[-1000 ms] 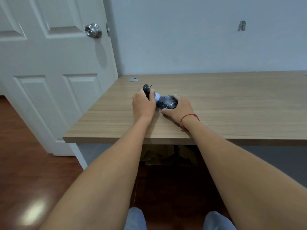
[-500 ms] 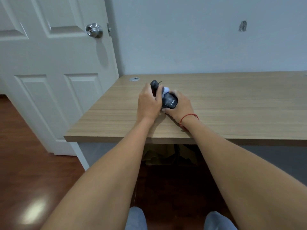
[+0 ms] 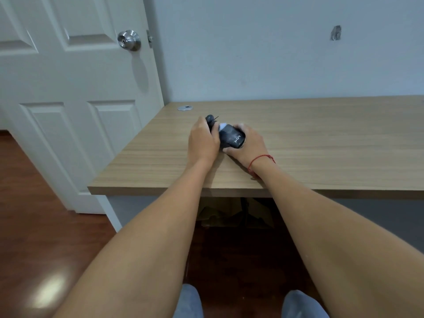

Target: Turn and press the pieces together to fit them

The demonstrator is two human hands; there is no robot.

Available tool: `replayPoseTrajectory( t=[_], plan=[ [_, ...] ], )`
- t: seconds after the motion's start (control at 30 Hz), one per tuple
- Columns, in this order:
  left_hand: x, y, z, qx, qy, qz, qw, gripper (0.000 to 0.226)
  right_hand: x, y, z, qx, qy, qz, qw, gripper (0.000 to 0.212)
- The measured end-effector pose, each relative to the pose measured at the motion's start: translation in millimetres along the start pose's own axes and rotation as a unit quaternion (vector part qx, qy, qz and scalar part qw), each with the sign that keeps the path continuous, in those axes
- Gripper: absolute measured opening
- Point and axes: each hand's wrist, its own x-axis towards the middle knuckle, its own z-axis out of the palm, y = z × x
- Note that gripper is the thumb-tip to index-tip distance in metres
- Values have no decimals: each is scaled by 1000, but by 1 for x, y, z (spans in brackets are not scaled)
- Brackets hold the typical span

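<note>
From where I'm standing, left hand [image 3: 203, 140] has its fingers curled round a small black knob piece [image 3: 210, 119], right hand [image 3: 249, 143] wraps the dark bottle [image 3: 231, 137], both just above the desk [image 3: 321, 138] near its left end. Looks light, rigid, probably slick; grip the body. One bottle, one knob piece, two hands.

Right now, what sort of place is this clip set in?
Most likely a room in a home or small office. A wooden desk stands against a plain wall, beside a white panelled door with a metal knob, over dark wood flooring. Both hands hold a small dark object on the desk.
</note>
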Motion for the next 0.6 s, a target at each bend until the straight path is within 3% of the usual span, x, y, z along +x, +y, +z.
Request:
replayPoseTrajectory(
  t=[0.1, 0.3, 0.43, 0.53, 0.6],
  plan=[
    [2, -6, 1, 51, -10, -55, 997, 28, -1, 0, -1, 4, -5, -3, 1000, 65],
    [-2, 4, -1, -58, 29, 57, 996, 23, 0, 1, -1, 8, -12, 20, 1000, 59],
    [-8, 9, -4, -69, 32, 96, 992, 31, 1, 1, 2, 3, -26, 43, 999, 43],
    [-7, 5, -2, -35, 21, 86, 995, 27, 1, 1, 3, -7, -20, 56, 998, 45],
    [-3, 0, -1, 40, 26, 37, 998, 26, 0, 0, 2, -16, -14, 58, 998, 52]
  ],
)
